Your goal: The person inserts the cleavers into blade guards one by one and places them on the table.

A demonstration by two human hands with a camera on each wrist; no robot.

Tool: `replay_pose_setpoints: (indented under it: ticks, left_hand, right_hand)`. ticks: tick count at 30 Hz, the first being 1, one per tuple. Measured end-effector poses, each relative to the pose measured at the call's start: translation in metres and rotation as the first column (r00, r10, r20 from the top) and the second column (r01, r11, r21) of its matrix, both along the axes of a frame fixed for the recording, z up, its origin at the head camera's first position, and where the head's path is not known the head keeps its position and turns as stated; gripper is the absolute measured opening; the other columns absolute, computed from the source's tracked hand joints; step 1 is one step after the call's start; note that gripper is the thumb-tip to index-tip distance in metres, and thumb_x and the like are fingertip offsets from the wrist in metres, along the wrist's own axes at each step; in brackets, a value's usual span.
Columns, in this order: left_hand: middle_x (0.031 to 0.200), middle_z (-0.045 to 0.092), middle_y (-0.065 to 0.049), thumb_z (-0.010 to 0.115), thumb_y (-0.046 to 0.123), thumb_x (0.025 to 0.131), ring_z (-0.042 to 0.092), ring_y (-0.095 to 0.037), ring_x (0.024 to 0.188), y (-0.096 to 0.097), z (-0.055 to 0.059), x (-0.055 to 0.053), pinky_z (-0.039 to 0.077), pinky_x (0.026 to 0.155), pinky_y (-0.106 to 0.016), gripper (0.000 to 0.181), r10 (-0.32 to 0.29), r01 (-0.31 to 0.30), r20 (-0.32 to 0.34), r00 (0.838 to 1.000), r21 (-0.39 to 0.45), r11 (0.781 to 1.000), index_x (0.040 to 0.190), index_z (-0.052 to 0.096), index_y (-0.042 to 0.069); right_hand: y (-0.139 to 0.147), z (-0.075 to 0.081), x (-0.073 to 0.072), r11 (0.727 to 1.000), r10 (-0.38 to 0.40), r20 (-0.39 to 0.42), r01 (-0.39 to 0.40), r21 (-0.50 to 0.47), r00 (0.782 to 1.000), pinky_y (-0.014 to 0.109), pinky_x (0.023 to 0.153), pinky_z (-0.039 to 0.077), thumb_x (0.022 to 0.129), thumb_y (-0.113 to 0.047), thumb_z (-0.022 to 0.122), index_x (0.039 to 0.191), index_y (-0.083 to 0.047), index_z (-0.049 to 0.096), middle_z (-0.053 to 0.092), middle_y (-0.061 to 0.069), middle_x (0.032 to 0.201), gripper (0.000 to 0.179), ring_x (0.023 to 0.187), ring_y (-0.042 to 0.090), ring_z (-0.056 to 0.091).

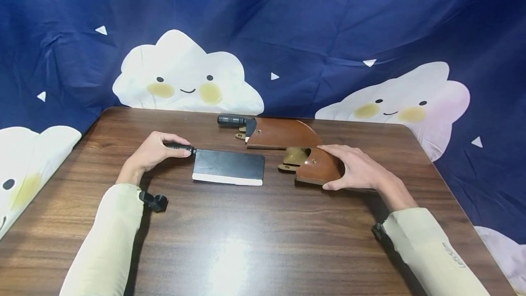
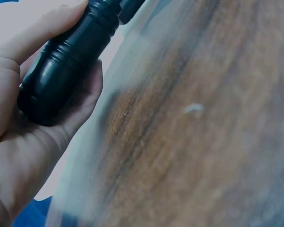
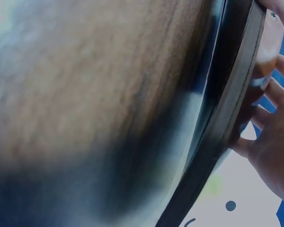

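Note:
My left hand (image 1: 153, 153) grips the black handle (image 2: 66, 64) of a cleaver between thumb and fingers. The dark rectangular blade (image 1: 228, 166) points right, its pale cutting edge toward me. Across from it, my right hand (image 1: 361, 168) holds a brown leather knife sheath (image 1: 316, 167), thumb at the near edge and fingers at the far edge. The sheath's mouth and its unfastened strap (image 1: 288, 167) face left toward the blade, with a gap between them. In the right wrist view the sheath's stitched edge (image 3: 222, 113) shows, and its rear part is behind the hand.
Behind, near the table's back edge, lies a second knife (image 1: 231, 120) in a larger brown sheath (image 1: 283, 132), handle to the left. The wooden table (image 1: 197, 241) reaches a blue curtain (image 1: 304, 22) with cloud prints. Black camera straps (image 1: 154, 201) sit at both wrists.

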State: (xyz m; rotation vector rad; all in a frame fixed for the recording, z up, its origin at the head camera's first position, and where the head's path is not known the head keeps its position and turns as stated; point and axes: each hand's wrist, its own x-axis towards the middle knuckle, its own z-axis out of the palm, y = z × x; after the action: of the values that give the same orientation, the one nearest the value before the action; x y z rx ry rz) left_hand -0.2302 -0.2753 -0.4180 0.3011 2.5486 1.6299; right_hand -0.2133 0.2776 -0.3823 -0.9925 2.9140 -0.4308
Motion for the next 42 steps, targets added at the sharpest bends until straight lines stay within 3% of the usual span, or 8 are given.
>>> replay_pose_setpoints:
  ticks: [11, 19, 25, 29, 36, 39, 42]
  left_hand:
    - [0.101, 0.075, -0.009, 0.09, 0.017, 0.078, 0.068, -0.014, 0.089, 0.0, 0.001, 0.002, 0.056, 0.076, -0.023, 0.043, 0.028, -0.028, -0.005, 1.0, 0.045, 0.999, 0.112, 0.075, -0.004]
    - [0.099, 0.076, -0.002, 0.088, 0.008, 0.079, 0.069, -0.013, 0.09, 0.004, 0.0, 0.004, 0.057, 0.079, -0.024, 0.044, 0.017, -0.017, -0.001, 1.0, 0.166, 0.986, 0.115, 0.07, -0.012]
    - [0.097, 0.076, -0.003, 0.088, 0.009, 0.08, 0.069, -0.014, 0.087, 0.011, 0.006, 0.001, 0.057, 0.077, -0.023, 0.039, 0.056, -0.041, -0.072, 0.996, 0.194, 0.98, 0.111, 0.073, -0.009]
    - [0.098, 0.076, -0.005, 0.087, 0.005, 0.08, 0.069, -0.014, 0.086, 0.019, 0.012, -0.001, 0.057, 0.078, -0.023, 0.035, 0.063, -0.034, -0.101, 0.993, 0.268, 0.963, 0.109, 0.073, -0.009]
    - [0.096, 0.076, -0.008, 0.084, -0.006, 0.079, 0.071, -0.016, 0.083, 0.033, 0.017, -0.003, 0.058, 0.076, -0.025, 0.026, 0.071, -0.013, -0.119, 0.99, 0.426, 0.904, 0.104, 0.075, -0.008]
    - [0.097, 0.076, -0.008, 0.084, -0.006, 0.079, 0.072, -0.016, 0.083, 0.04, 0.019, -0.004, 0.058, 0.076, -0.026, 0.027, 0.063, -0.003, -0.126, 0.99, 0.43, 0.903, 0.104, 0.075, -0.008]
    - [0.098, 0.075, -0.007, 0.085, -0.003, 0.079, 0.07, -0.016, 0.084, 0.046, 0.021, -0.005, 0.058, 0.076, -0.025, 0.027, 0.055, 0.001, -0.129, 0.99, 0.396, 0.918, 0.105, 0.076, -0.007]
  right_hand:
    - [-0.004, 0.005, -0.002, 1.0, 0.006, -0.004, -0.006, 0.022, 1.0, 0.059, 0.101, 0.042, 0.068, -0.068, 0.083, 0.154, -0.015, 0.043, 0.052, 0.011, 0.147, 0.108, 0.132, 0.035, 0.048]
    - [-0.007, 0.011, -0.001, 0.999, -0.002, -0.024, 0.003, 0.051, 1.0, 0.059, 0.103, 0.04, 0.067, -0.066, 0.085, 0.153, -0.017, 0.045, 0.051, 0.008, 0.149, 0.107, 0.134, 0.034, 0.047]
    - [-0.014, 0.016, -0.004, 0.998, 0.023, -0.031, -0.021, 0.052, 0.999, 0.06, 0.104, 0.039, 0.068, -0.065, 0.084, 0.154, -0.015, 0.044, 0.05, 0.009, 0.15, 0.107, 0.135, 0.035, 0.046]
    - [-0.017, 0.021, -0.006, 0.998, 0.009, -0.019, -0.008, 0.059, 1.0, 0.061, 0.105, 0.037, 0.069, -0.066, 0.084, 0.154, -0.015, 0.044, 0.05, 0.009, 0.151, 0.107, 0.136, 0.034, 0.044]
    - [-0.022, 0.025, -0.008, 0.997, -0.009, -0.009, 0.01, 0.074, 1.0, 0.063, 0.105, 0.035, 0.069, -0.069, 0.082, 0.156, -0.014, 0.04, 0.048, 0.01, 0.152, 0.111, 0.137, 0.035, 0.043]
    - [-0.023, 0.026, -0.01, 0.997, -0.01, -0.015, 0.011, 0.07, 1.0, 0.064, 0.105, 0.034, 0.069, -0.069, 0.082, 0.156, -0.014, 0.04, 0.048, 0.011, 0.152, 0.112, 0.137, 0.035, 0.042]
    - [-0.024, 0.026, -0.01, 0.998, -0.012, -0.012, 0.013, 0.065, 1.0, 0.065, 0.105, 0.034, 0.068, -0.07, 0.082, 0.156, -0.014, 0.039, 0.048, 0.011, 0.152, 0.112, 0.137, 0.036, 0.042]
